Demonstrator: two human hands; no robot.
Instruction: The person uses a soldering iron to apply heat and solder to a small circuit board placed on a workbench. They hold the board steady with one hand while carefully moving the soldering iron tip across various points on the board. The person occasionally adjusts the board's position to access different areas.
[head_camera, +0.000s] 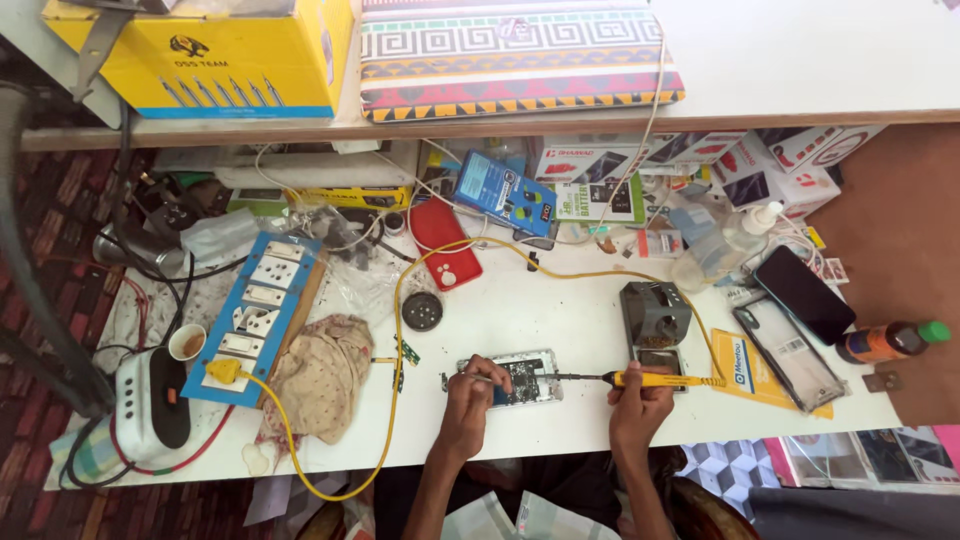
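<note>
A: Hands first?

B: Right hand (640, 398) closed round a yellow-handled soldering iron (655, 379), tip pointing left onto the opened phone (512, 378). Left hand (470, 385) pinches a thin tool, tweezers probably, too small to be sure, over the phone's left end.

A: Where's the phone?

B: Flat on the white bench (560, 310), near the front edge, about the middle. Back off, board showing.

A: Iron's cord?

B: Yellow cable (400, 300) loops up from the handle toward the back of the bench, drops over the front edge, and ends at a yellow plug in the blue socket board (255, 315) near the left end.

A: Around it?

B: Grey iron stand (655, 312) just behind the right hand. Crumpled cloth (325, 375) left of the phone. Red phone (447, 245) and a round black lid (422, 311) further back. Small cup (186, 342) at the left edge beside the socket board. Two dark phones (800, 300) and a yellow packet (745, 370) toward the right end, a brown bottle with green cap (890, 341) past the right edge.

A: Shelf above?

B: Yellow box (215, 50), patterned laptop (510, 55).
</note>
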